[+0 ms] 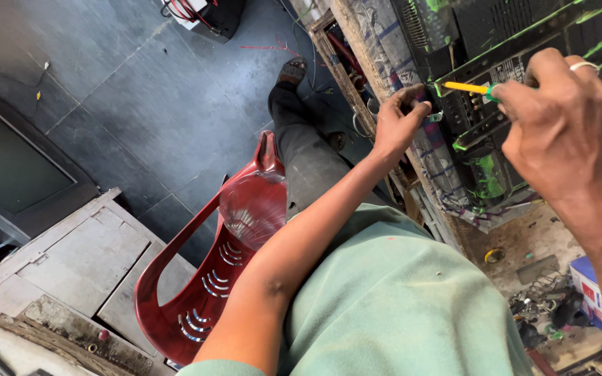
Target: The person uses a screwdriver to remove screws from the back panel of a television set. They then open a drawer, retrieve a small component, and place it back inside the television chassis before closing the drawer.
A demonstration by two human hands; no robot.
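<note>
My right hand holds a screwdriver with a yellow shaft and a green collar; my fingers are wrapped shut around its handle, which is hidden inside my grip, and a pale ring sits on one finger. The shaft points toward my left, its tip reaching the edge of a black device casing that lies on the tabletop in front of me. The casing is streaked with bright green marks and shows vent slots and a row of small connectors along its near edge.

My left hand is at the near edge of the tabletop, just beside the corner of the casing. Its fingers are curled narrow, pinching a small metal part between fingertip and thumb; I cannot tell exactly what the part is. The screwdriver tip sits just above that part, close to it.

I am sitting on a dark red plastic chair, wearing a green shirt and grey trousers, with a sandalled foot stretched out over the grey tiled floor. Along the right edge of the tabletop lie a tangle of small parts and a blue box. On the floor to my left stands an old television set beside a worn wooden cabinet.
</note>
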